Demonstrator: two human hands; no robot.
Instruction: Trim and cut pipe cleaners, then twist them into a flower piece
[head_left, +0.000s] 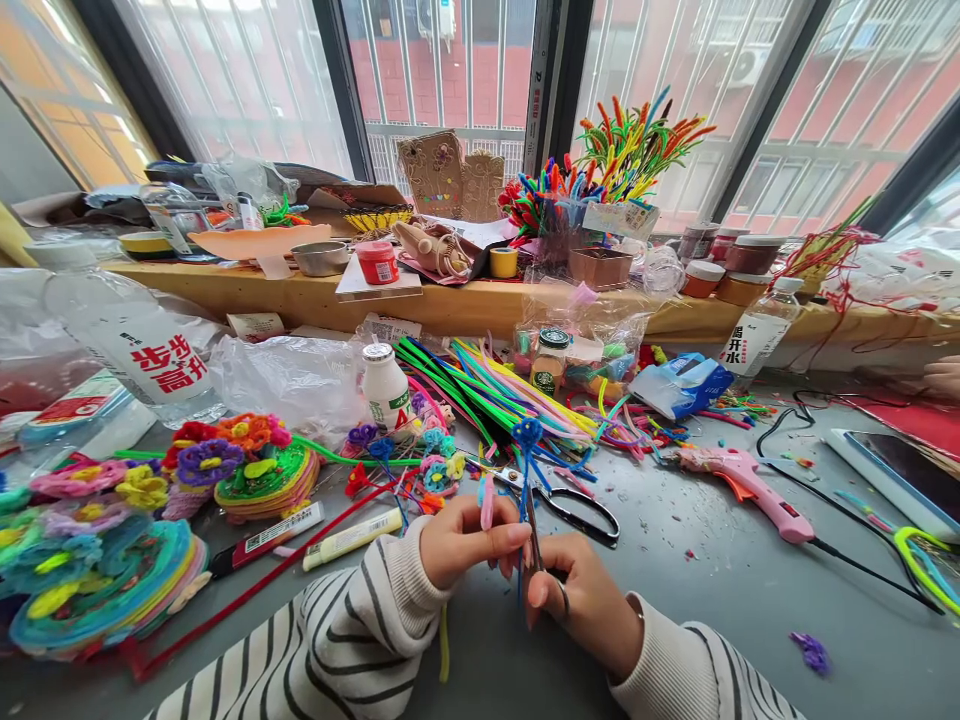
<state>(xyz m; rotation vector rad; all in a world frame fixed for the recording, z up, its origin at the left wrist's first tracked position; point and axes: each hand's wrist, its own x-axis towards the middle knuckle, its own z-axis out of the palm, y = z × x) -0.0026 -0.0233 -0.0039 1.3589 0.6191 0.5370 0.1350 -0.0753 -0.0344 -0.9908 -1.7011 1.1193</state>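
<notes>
My left hand (469,540) is closed in a pinch on a blue pipe-cleaner flower (527,433) and its stem, with a pink piece sticking up between the fingers. My right hand (589,600) is closed around the lower end of the same blue stem, close to the left. Both hands hover over the grey table (712,590), near its front edge. Black-handled scissors (570,500) lie just beyond my hands. A pink glue gun (750,485) lies to the right of them.
Finished coiled flowers (247,465) and discs (97,580) crowd the left. A bundle of loose pipe cleaners (487,390), a small white bottle (386,385) and plastic bags sit in the middle. A tablet (900,470) and cables lie right. The wooden sill (465,295) holds jars and a bouquet (622,150).
</notes>
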